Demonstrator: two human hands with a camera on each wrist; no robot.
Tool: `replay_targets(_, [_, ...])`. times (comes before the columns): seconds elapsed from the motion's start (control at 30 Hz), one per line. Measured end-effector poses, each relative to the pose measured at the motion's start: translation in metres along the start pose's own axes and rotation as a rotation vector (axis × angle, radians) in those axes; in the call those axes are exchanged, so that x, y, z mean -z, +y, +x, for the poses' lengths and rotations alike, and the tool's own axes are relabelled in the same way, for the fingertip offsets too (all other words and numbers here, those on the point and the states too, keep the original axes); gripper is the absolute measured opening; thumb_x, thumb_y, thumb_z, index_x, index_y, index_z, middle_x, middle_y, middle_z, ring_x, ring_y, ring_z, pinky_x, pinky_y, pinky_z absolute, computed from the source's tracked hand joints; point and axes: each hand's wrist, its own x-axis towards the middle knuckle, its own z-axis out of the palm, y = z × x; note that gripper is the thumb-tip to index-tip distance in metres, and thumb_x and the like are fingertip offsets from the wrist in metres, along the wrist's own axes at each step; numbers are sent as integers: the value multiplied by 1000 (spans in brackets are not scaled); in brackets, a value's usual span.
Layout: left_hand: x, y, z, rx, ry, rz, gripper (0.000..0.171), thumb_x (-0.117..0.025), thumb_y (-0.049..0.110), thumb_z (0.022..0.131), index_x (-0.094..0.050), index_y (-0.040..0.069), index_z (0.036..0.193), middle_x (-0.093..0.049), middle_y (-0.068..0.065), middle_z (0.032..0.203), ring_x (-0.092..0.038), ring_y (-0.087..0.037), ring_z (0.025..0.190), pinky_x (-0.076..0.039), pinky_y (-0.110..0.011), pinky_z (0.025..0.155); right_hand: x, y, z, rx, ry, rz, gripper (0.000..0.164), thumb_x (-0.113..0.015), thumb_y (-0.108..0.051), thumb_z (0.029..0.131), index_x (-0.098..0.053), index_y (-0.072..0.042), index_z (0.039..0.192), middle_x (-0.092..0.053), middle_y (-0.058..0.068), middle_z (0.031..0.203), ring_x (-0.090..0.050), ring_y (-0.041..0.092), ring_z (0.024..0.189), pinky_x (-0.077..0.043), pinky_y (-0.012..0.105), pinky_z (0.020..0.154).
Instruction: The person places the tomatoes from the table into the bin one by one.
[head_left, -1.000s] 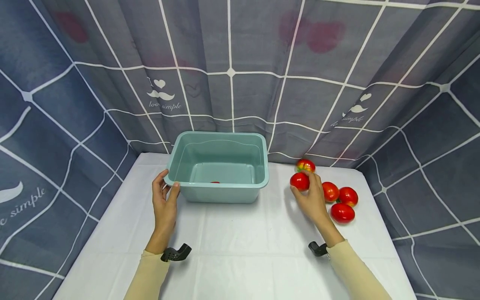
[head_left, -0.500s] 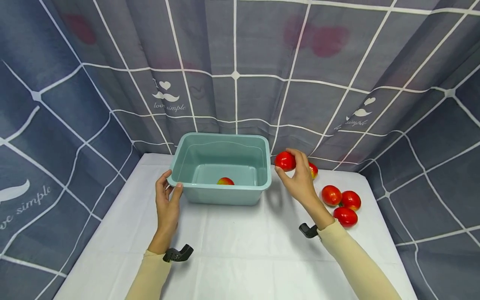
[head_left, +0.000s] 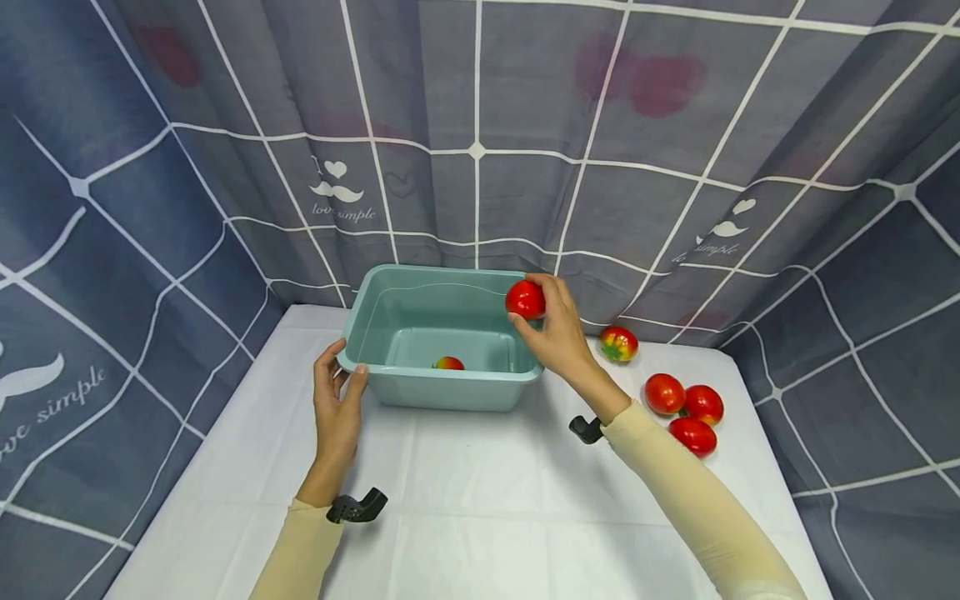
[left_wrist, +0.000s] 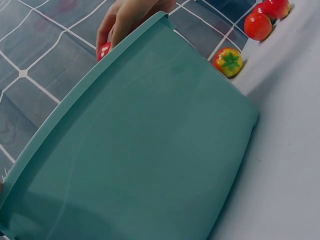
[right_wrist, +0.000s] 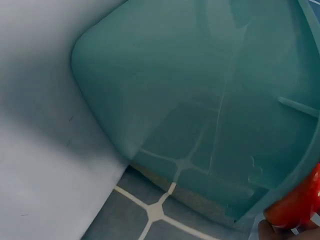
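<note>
A teal plastic basin [head_left: 450,390] stands at the back of the table. My left hand [head_left: 336,408] holds its front left corner, thumb on the front rim and fingers on the left side. Above the basin's right end, my right hand [head_left: 555,333] pinches a shiny red tomato [head_left: 525,300] between thumb and fingers. Inside the basin lies a red and yellow tomato [head_left: 449,363], its lower part hidden by the front wall. In the right wrist view the held tomato [right_wrist: 295,202] shows beside the basin's rim; the left wrist view shows mostly the basin's outer wall [left_wrist: 145,135].
Right of the basin, a red-yellow tomato [head_left: 618,343] with a green star-shaped top sits near the curtain. Three more tomatoes [head_left: 664,394] cluster in front of it on the white tablecloth [head_left: 465,500]. A grey checked curtain [head_left: 420,192] encloses the back and sides.
My right hand has lifted the red tomato from the table and carried it left over the basin's right end. The tomato inside the basin has come into fuller view. My left hand keeps its hold.
</note>
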Motion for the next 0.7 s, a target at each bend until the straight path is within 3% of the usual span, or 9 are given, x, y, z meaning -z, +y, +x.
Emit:
replay_targets(0.2, [0,0,0,-4,7,35,55,-58,16,112,-40,22,164,-39,-2,165,-41,-28,154,-46,-9,105,-13,-5,9,34,-100,-8,64,-81,-21,96,-51,-7,151,-52,15,152,-54,35,139,-53,55,115])
replay_targets(0.7, [0,-1,0,-22,16,43,55,-58,15,112,-41,21,163,-40,-2,166,-41,-28,155,-43,-11,110,-37,-23,18,42,-252,-63,67,-81,-24,97,-49,-6,153,-52,15,151,-53,35,141,-55,51,115])
